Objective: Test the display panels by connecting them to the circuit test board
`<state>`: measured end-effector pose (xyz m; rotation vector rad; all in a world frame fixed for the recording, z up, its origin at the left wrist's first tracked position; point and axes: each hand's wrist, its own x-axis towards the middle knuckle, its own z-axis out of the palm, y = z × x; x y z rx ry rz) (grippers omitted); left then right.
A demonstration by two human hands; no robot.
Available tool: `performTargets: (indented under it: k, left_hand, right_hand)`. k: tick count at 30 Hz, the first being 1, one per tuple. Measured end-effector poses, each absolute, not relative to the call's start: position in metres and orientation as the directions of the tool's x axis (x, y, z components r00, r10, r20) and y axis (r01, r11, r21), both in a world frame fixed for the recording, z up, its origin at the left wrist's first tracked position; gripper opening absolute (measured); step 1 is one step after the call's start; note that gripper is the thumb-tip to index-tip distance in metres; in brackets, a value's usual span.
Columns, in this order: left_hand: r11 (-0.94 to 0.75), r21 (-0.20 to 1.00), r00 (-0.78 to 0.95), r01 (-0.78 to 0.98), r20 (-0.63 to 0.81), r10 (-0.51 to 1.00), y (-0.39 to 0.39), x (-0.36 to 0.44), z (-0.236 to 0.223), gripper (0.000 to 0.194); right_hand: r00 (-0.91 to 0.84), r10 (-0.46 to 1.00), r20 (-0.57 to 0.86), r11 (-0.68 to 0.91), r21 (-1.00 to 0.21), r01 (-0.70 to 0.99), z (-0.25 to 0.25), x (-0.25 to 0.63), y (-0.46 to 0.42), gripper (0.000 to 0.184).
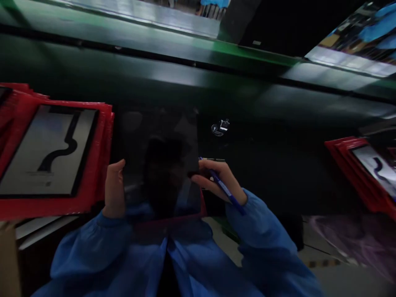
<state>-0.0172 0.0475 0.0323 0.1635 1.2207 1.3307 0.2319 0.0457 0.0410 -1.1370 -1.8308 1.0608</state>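
A dark, glossy flat panel [168, 181] is held up in front of my body, mirroring a dim shape and the blue of my sleeves. My left hand [114, 189] grips its left edge, with the thumb on the front and the fingers hidden behind. At the right edge is my right hand [216, 175], thumb and fingers closed on that edge. A blue pen [227, 189] is tucked in this same hand, slanting across it toward the wrist. Some red shows behind the panel's lower right corner.
Red sleeves stacked at left [103, 165] carry a panel with a grey face and a black curved stripe [55, 152]. A similar red stack [349, 165] stands at right. A small clear shiny piece [220, 128] lies on the dark bench [272, 165]. Blue-clad people are blurred beyond.
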Motion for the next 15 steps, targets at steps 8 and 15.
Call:
performTargets:
  k: [8, 15]
  left_hand:
    - [0.101, 0.979, -0.188, 0.179, -0.067, 0.98, 0.023, -0.057, 0.071, 0.012]
    - [-0.213, 0.726, -0.017, 0.653, 0.295, 0.955, 0.013, -0.052, 0.067, 0.028]
  right_hand:
    - [-0.483, 0.627, 0.612, 0.779, -0.468, 0.418, 0.083, 0.212, 0.063, 0.016]
    - [-0.38, 0.743, 0.551, 0.669, -0.599, 0.439, 0.034, 0.218, 0.107, 0.069]
